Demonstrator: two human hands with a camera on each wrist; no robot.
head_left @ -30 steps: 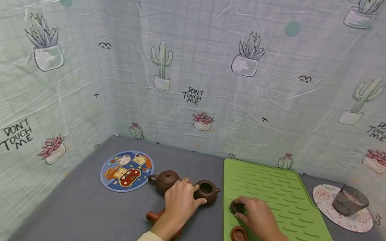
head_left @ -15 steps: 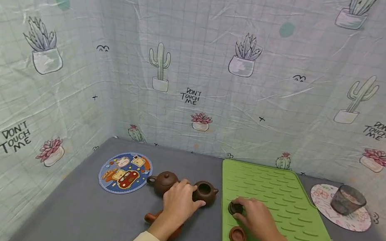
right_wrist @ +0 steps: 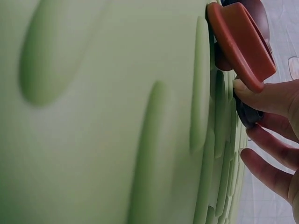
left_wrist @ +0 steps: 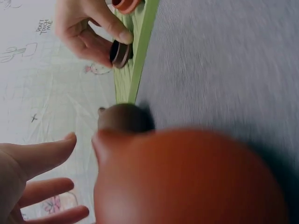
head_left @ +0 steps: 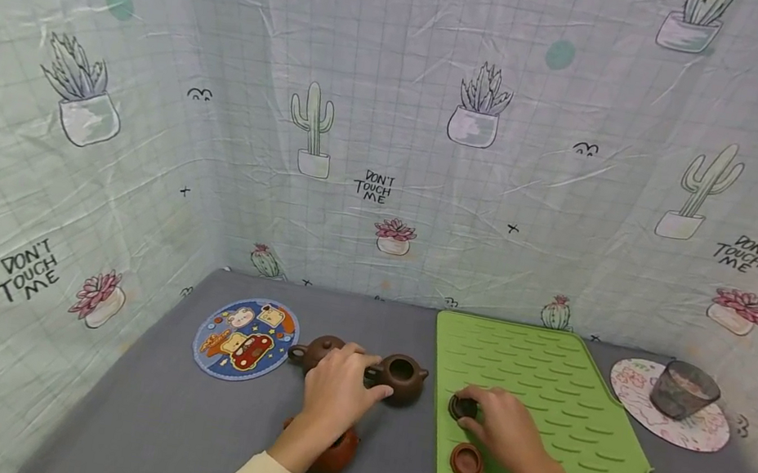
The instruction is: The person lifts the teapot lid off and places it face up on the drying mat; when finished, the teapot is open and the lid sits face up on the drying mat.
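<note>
My left hand [head_left: 336, 387] hovers between a lidded dark brown teapot [head_left: 313, 353] and a lidless dark brown teapot [head_left: 405, 381]. In the left wrist view its fingers [left_wrist: 44, 154] are extended and apart, holding nothing. Below that forearm sits a reddish-brown teapot [head_left: 336, 457], partly hidden; it looms large in the left wrist view. On the green mat [head_left: 523, 359], my right hand [head_left: 505, 426] pinches a dark teapot lid [head_left: 461, 407] between thumb and fingers, hollow side up. A reddish-brown lid [head_left: 466, 462] lies upturned just nearer to me.
A round blue cartoon mat [head_left: 247, 340] lies at the left back of the grey table [head_left: 154, 432]. At the far right a smoky translucent cup [head_left: 684, 392] stands on a round pink-patterned mat [head_left: 631, 384]. A patterned curtain [head_left: 399, 107] encloses the table's back and sides.
My left hand has shifted left, away from the lidless teapot, and its handle now shows. The hand covers more of the lidded teapot. My right hand keeps pinching the dark lid in place.
</note>
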